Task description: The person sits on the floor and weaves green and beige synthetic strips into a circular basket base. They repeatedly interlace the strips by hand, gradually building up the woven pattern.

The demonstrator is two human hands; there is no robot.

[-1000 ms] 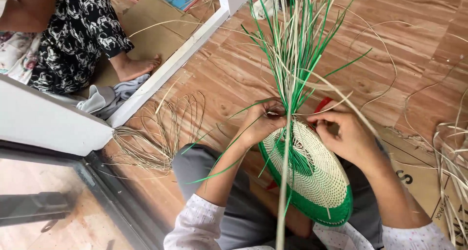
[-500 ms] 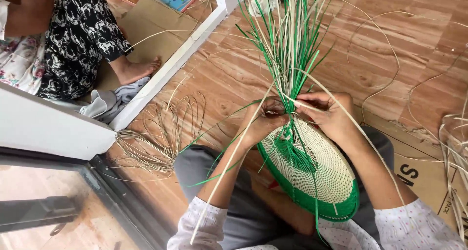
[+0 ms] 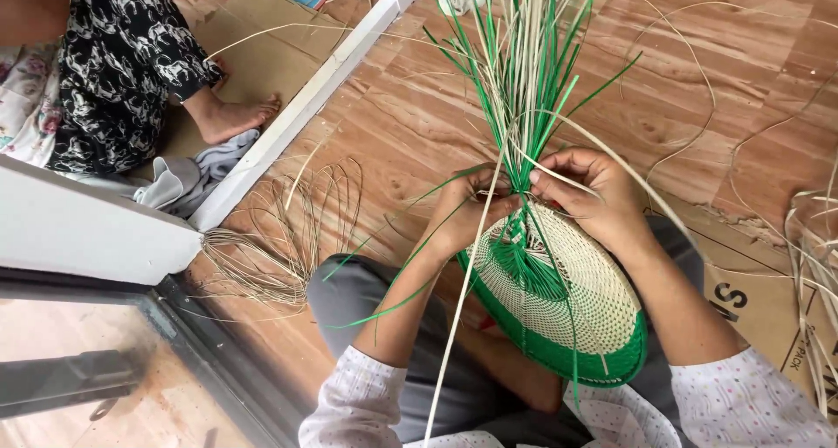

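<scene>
The woven disc [image 3: 567, 304], resting on the lap, is largely finished, its green rim closed; the loose strands [image 3: 528, 72] at its far edge are pinched by left hand [image 3: 471, 208] and right hand [image 3: 594, 195], left unwoven.

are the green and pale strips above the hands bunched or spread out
Spread: the strips fan outward above where both hands pinch them together.

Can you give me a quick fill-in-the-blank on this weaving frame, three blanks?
1. The left hand and right hand pinch the strands at the top of an oval woven piece in cream and ____.
2. The loose strands fan out ____ the hands.
3. A bundle of pale fibres lies on the ____ floor.

Missing words: green; above; wooden
</scene>
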